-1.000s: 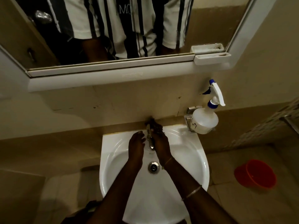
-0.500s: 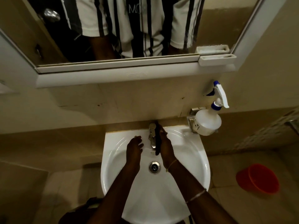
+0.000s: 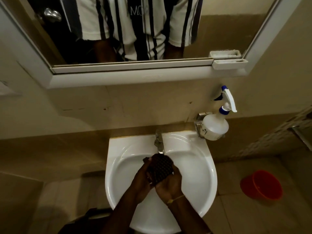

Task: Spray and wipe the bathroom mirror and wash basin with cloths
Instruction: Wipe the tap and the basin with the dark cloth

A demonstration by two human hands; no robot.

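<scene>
A dark, textured cloth (image 3: 160, 168) is held bunched between both hands over the bowl of the white wash basin (image 3: 199, 166). The left hand (image 3: 143, 176) is closed around the left side of the cloth, and the right hand (image 3: 168, 181) is cupped under and around its right side. The two hands are pressed together on the cloth, with no gap visible between them. A thin yellow band (image 3: 175, 199) is worn on the right wrist.

The metal tap (image 3: 159, 142) is located directly beyond the hands, at the back edge of the basin. Its spout ends just above the far edge of the cloth. Whether water is running cannot be told. The basin drain is hidden beneath the hands.

A white spray bottle (image 3: 215, 126) with a blue-and-white trigger head is positioned beyond and to the right of the right hand, well apart from it. It is seated upright in a metal holder (image 3: 199, 123) fixed to the wall beside the back right corner of the basin.

The mirror (image 3: 219, 31), framed in white, is mounted on the wall above and beyond both hands. A striped shirt is reflected in it. A small white tray (image 3: 229, 63) is attached at the lower right corner of the frame.

A red bucket (image 3: 263, 184) is placed on the tiled floor, far to the right of the right hand.
</scene>
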